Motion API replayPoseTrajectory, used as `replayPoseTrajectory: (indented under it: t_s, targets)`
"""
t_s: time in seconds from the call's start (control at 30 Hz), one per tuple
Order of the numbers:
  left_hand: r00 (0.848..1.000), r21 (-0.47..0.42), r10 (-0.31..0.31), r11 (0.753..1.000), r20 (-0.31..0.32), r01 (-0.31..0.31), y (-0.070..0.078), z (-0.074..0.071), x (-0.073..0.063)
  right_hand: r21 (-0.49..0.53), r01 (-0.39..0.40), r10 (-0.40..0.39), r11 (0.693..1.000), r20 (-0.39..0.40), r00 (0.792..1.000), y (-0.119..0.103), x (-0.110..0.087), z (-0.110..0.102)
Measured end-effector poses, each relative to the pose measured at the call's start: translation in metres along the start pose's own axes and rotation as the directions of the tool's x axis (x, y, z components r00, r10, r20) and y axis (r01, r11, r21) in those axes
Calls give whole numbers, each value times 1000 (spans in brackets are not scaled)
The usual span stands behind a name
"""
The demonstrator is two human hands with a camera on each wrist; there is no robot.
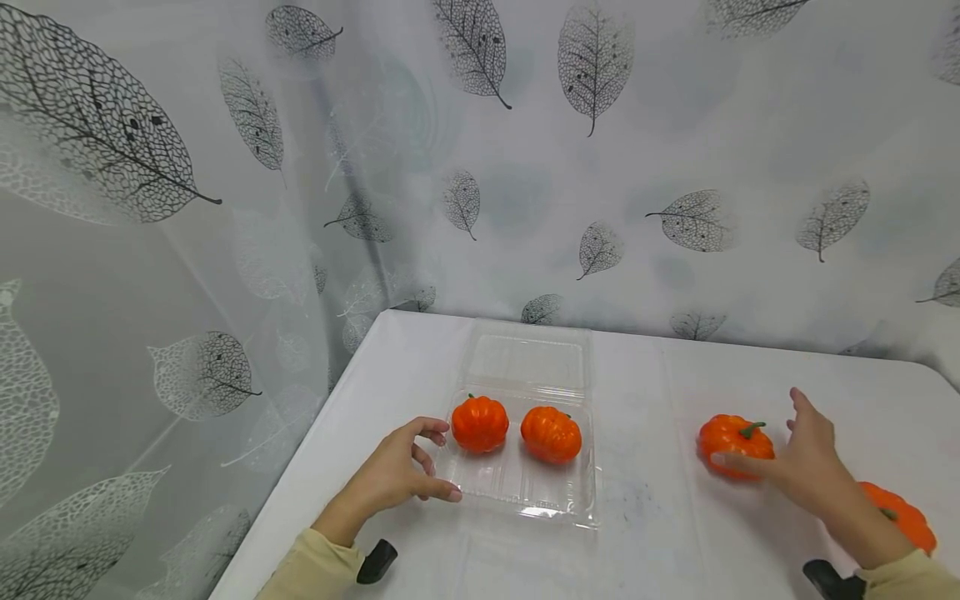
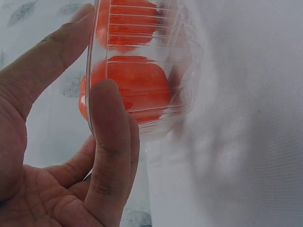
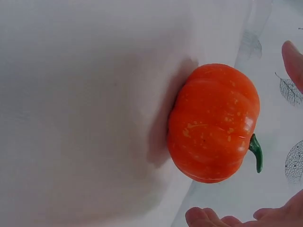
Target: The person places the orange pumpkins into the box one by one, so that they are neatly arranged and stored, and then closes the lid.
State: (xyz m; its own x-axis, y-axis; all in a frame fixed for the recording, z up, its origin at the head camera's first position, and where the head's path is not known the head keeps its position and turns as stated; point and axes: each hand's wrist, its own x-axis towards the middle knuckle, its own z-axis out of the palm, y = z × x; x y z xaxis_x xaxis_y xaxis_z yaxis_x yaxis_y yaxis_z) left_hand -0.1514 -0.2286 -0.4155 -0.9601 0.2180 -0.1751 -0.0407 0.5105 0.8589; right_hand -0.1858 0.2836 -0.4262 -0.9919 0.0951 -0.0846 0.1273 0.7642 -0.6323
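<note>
A clear plastic clamshell box (image 1: 517,496) lies with its lid folded back on the white table. Inside it, side by side, sit two small orange toy pumpkins, the left one (image 1: 480,424) and the right one (image 1: 551,435). At the box's left edge is my left hand (image 1: 401,467), fingers spread; in the left wrist view its fingertips (image 2: 108,97) lie along the box's side. To the right, my right hand (image 1: 810,458) reaches over a third pumpkin (image 1: 731,442) with a green stem. The right wrist view shows this pumpkin (image 3: 213,123) between spread fingers and thumb, apart from them.
Another orange pumpkin (image 1: 903,517) rests on the table beyond the right forearm, partly covered by it. The box's open lid (image 1: 528,358) reaches toward the table's back edge. Leaf-patterned curtains (image 1: 525,183) hang behind and on the left.
</note>
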Motion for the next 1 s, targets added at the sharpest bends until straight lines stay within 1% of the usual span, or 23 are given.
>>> replayPoseTrajectory:
  t_s: [0.2,0.37,0.5,0.63,0.77,1.0]
  targets:
    - [1000,-7,1,1000,-1,-1,-1,0,0,14,3,-4,1000,59,998,7,0,5]
    - [1000,-13,0,1000,-2,0,-2,-1,0,7,0,0,1000,87,996,6,0,8]
    - [1000,-16,-4,1000,-3,4,-3,0,0,2,-15,14,1000,126,992,7,1,10]
    - [1000,-14,-7,1000,-3,7,-2,0,-1,-4,-52,52,999,160,986,10,3,14]
    - [1000,-10,-9,1000,-2,9,0,0,-1,-18,-81,83,997,164,983,13,5,17]
    - [1000,-3,3,1000,2,-3,0,0,-1,-43,-87,92,995,129,987,16,4,22]
